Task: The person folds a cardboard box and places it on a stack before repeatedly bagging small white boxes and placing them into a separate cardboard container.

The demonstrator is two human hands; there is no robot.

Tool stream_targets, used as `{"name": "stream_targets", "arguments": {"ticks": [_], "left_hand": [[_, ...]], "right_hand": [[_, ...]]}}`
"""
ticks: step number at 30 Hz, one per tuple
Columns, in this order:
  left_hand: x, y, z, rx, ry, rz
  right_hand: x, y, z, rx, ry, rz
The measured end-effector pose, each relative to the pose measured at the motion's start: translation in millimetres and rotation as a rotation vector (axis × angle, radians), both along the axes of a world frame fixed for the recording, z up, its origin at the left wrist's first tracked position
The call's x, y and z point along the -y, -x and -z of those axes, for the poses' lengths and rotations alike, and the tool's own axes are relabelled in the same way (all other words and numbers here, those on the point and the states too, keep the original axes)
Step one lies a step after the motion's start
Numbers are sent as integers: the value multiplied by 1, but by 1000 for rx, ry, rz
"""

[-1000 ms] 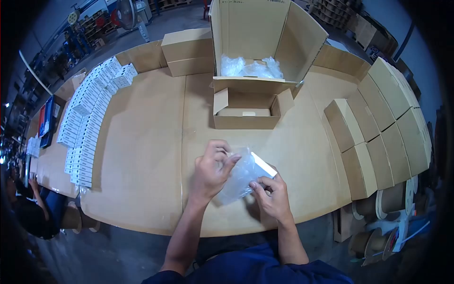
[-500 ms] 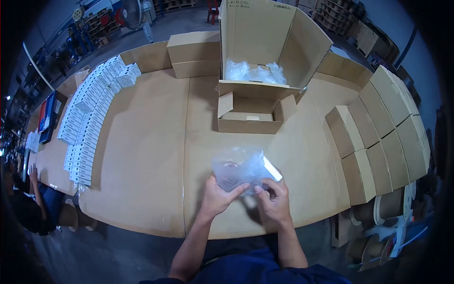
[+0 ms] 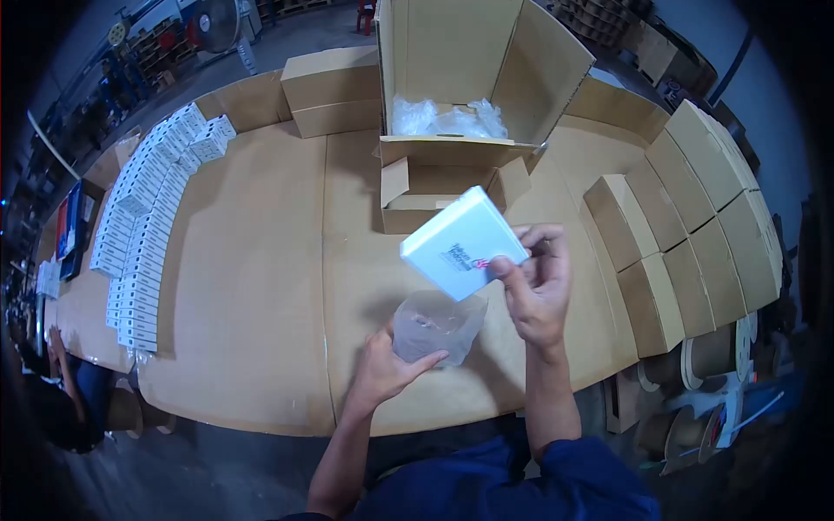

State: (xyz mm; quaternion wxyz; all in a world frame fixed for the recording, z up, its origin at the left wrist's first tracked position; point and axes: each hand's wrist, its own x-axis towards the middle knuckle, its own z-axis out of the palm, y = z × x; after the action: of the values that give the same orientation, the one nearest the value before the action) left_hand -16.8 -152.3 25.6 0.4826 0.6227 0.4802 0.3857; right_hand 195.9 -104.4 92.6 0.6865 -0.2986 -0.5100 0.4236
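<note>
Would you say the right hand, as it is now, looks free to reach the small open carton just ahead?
Probably not freely: the right hand is holding the white box, though nothing stands between it and the small open carton.

The cardboard-covered tabletop [image 3: 261, 286] carries rows of small white boxes [image 3: 143, 234] at 9 o'clock, a closed carton [image 3: 334, 91] at 11, open cartons [image 3: 452, 165] at 12, and stacked brown boxes [image 3: 686, 226] at 3.
</note>
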Motion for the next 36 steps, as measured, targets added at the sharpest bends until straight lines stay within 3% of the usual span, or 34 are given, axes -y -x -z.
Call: {"name": "stream_targets", "arguments": {"ticks": [4,9,21,24,28,31,35,36], "left_hand": [[-3,5,10,-21,-24,-10],[-3,13,16,-22,97,-13],[-4,2,17,71,48,-14],[-2,0,18,384,62,36],[-1,0,43,519,150,-63],[-2,-3,59,698,239,-137],[-4,-3,61,605,155,-162],[-4,-4,55,563,126,-159]], "right_hand": [[0,14,-5,135,96,-145],[-2,0,2,250,107,-111],[-14,-3,7,451,114,-144],[-16,2,11,464,186,-81],[-14,3,24,465,308,-157],[-4,9,37,177,347,-67],[27,0,73,-46,567,-252],[33,5,78,-78,589,-202]]}}
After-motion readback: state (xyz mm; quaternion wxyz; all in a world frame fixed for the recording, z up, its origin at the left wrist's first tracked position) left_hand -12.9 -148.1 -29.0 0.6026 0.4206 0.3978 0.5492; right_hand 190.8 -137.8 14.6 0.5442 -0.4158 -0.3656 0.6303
